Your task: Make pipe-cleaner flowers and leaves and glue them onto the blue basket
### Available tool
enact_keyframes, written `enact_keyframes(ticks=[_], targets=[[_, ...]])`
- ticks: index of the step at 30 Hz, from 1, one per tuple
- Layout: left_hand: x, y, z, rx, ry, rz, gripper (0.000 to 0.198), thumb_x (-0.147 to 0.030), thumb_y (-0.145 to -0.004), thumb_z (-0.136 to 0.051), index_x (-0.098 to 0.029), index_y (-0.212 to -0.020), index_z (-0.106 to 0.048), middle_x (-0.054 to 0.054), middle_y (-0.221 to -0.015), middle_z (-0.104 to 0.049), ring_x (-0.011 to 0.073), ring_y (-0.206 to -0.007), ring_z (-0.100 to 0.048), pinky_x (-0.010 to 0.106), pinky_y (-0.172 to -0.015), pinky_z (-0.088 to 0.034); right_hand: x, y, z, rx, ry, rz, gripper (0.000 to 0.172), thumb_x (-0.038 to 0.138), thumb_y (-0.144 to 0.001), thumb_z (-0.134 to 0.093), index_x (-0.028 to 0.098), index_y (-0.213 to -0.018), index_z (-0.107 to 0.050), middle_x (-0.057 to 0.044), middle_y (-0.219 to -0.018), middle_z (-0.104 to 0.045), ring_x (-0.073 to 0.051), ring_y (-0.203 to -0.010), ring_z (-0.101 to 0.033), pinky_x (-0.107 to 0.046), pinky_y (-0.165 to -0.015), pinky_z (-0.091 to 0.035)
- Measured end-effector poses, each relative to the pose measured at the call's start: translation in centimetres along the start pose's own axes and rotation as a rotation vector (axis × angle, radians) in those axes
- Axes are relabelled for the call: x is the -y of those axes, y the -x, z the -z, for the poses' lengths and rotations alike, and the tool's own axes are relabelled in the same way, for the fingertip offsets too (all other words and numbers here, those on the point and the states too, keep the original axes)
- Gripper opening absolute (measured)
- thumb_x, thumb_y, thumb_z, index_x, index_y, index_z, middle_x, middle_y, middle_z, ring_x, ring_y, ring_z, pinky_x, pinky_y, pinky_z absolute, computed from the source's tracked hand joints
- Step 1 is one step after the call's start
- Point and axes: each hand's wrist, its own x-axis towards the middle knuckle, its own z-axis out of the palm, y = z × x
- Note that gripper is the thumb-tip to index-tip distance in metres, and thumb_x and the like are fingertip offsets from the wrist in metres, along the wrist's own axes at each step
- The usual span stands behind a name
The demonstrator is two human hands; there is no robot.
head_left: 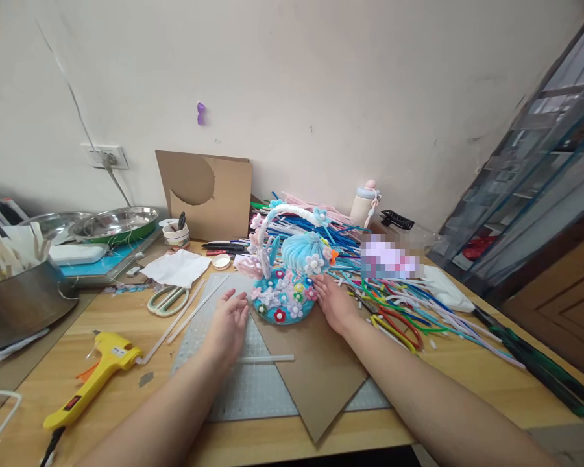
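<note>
A blue pipe-cleaner craft (286, 279) with small flowers, a white arched handle and a ribbed blue dome stands on a brown cardboard sheet (316, 376). My left hand (228, 323) lies open just left of its round base, fingers stretched toward it without clearly touching. My right hand (335, 302) rests open at the base's right edge, fingertips touching it. A clear glue stick (267, 358) lies near my left wrist.
A yellow glue gun (95, 378) lies at the front left, with scissors (168, 299), more glue sticks (187, 316) and a white cloth (178, 267) behind it. A heap of coloured pipe cleaners (394, 305) covers the right. Metal pans (119, 224), a pot (19, 298) and upright cardboard (211, 194) stand at the back.
</note>
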Motion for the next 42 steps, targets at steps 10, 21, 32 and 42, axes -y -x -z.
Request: enact_keyframes(ticks=[10,21,32,42], targets=[[0.0,0.6,-0.4,0.054,-0.014,0.061,0.051,0.001,-0.063,-0.052,-0.019,-0.108,-0.044,0.01,-0.097,-0.063,0.0159,-0.091,-0.063,0.028,-0.087,-0.047,0.2,0.2,-0.1,0.005,0.007,-0.002,0.021,0.034,-0.086,-0.052,0.021,-0.094,-0.065,-0.005,-0.12,-0.063,-0.018,-0.121,-0.051,-0.034,-0.106,-0.037],[0.0,0.6,-0.4,0.032,-0.062,0.063,0.046,0.001,-0.065,-0.05,-0.02,-0.104,-0.042,0.008,-0.09,-0.061,0.0141,-0.081,-0.064,0.025,-0.079,-0.049,0.3,0.2,-0.2,-0.073,0.006,0.015,0.014,0.027,-0.082,-0.052,0.022,-0.089,-0.063,-0.003,-0.111,-0.067,-0.017,-0.112,-0.057,-0.03,-0.094,-0.047],[-0.3,0.2,-0.3,0.023,-0.031,0.062,0.048,0.001,-0.062,-0.05,-0.02,-0.105,-0.042,0.009,-0.094,-0.061,0.0163,-0.088,-0.064,0.028,-0.08,-0.051,0.9,1.2,-0.6,-0.001,0.014,-0.062,0.019,0.03,-0.084,-0.049,0.02,-0.083,-0.065,-0.006,-0.104,-0.068,-0.018,-0.106,-0.059,-0.03,-0.098,-0.045],[-0.4,-0.2,-0.3,0.035,-0.016,0.058,0.047,0.001,-0.062,-0.049,-0.019,-0.104,-0.041,0.013,-0.1,-0.061,0.0177,-0.091,-0.064,0.028,-0.079,-0.052,0.8,1.2,-0.7,-0.024,-0.004,-0.073,0.014,0.026,-0.083,-0.05,0.021,-0.078,-0.063,-0.004,-0.101,-0.068,-0.018,-0.109,-0.058,-0.031,-0.099,-0.045]])
